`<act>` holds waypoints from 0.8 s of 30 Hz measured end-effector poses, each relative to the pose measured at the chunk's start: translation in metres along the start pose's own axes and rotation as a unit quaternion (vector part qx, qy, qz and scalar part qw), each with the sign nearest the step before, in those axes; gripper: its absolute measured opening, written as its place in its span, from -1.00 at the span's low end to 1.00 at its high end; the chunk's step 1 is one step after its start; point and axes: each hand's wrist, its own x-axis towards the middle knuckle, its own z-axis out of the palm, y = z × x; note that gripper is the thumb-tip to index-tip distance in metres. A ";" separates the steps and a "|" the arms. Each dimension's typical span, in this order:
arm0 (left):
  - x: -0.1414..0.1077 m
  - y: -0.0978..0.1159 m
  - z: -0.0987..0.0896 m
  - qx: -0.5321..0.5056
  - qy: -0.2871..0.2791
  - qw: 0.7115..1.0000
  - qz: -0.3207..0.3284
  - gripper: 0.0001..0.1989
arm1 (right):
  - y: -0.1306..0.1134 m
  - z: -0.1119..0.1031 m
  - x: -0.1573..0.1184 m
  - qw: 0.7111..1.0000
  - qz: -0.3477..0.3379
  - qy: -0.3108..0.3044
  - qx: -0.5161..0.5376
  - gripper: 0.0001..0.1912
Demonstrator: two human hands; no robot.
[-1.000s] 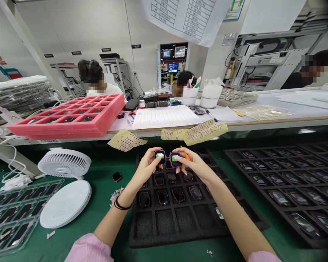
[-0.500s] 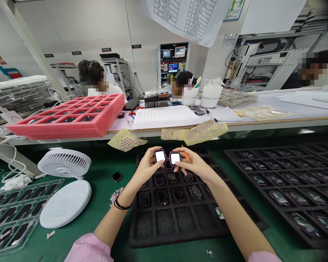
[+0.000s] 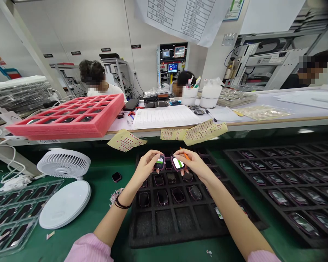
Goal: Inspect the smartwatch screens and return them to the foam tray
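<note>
The left hand (image 3: 146, 168) pinches a purple-framed smartwatch (image 3: 159, 162) between thumb and fingers, and the right hand (image 3: 194, 164) pinches a second smartwatch (image 3: 178, 163) the same way. The two lit screens are held just apart, directly above a black foam tray (image 3: 177, 233) whose compartments carry more watches. An orange stick (image 3: 185, 155) shows at the right hand's 11 o'clock; whether that hand grips it is hard to tell. Another foam tray (image 3: 278, 153) lies at 3 o'clock, a white fan (image 3: 64, 163) at 9 o'clock.
</note>
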 end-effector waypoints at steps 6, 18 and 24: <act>0.000 -0.001 -0.001 0.009 -0.018 1.000 0.007 -0.69 | -0.002 0.000 0.000 1.000 -0.004 -0.018 0.002 -0.65; 0.003 -0.010 -0.003 0.008 -0.049 0.998 0.026 -0.60 | -0.013 -0.001 -0.006 0.997 0.016 -0.073 -0.005 -0.50; 0.003 -0.009 -0.003 0.023 -0.039 0.999 0.015 -0.66 | -0.005 0.001 -0.001 1.000 0.010 0.002 0.004 -0.58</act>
